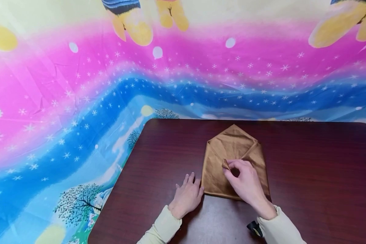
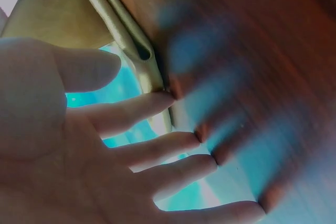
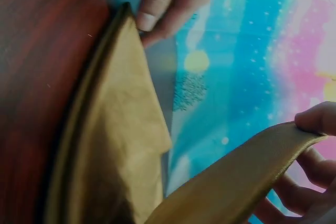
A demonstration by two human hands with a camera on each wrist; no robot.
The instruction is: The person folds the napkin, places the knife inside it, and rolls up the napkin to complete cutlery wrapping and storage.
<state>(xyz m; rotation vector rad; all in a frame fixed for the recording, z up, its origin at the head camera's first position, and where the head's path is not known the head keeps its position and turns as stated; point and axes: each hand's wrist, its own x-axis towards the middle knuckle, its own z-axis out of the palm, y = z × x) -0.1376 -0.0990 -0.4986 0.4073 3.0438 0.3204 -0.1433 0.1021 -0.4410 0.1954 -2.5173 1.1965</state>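
Observation:
A golden-brown satin cloth (image 1: pixel 219 179) lies folded on the table, its outline a rectangle with a pointed far end. My right hand (image 1: pixel 247 179) pinches a corner of the cloth between thumb and fingers. In the right wrist view that flap (image 3: pixel 231 177) is raised off the rest of the cloth, and my right fingers (image 3: pixel 315 121) grip its edge. My left hand (image 1: pixel 187 195) is at the cloth's near left corner, fingers spread and fingertips on the tabletop. In the left wrist view its index fingertip is right at the cloth's folded layered edge (image 2: pixel 139 45).
The dark reddish-brown table (image 1: pixel 320 176) has rounded corners. Behind it and along its left side hangs a printed backdrop (image 1: pixel 201 67) in pink and blue with snowflakes and trees. A small black object (image 1: pixel 254 229) shows beside the right sleeve cuff (image 1: pixel 276 223).

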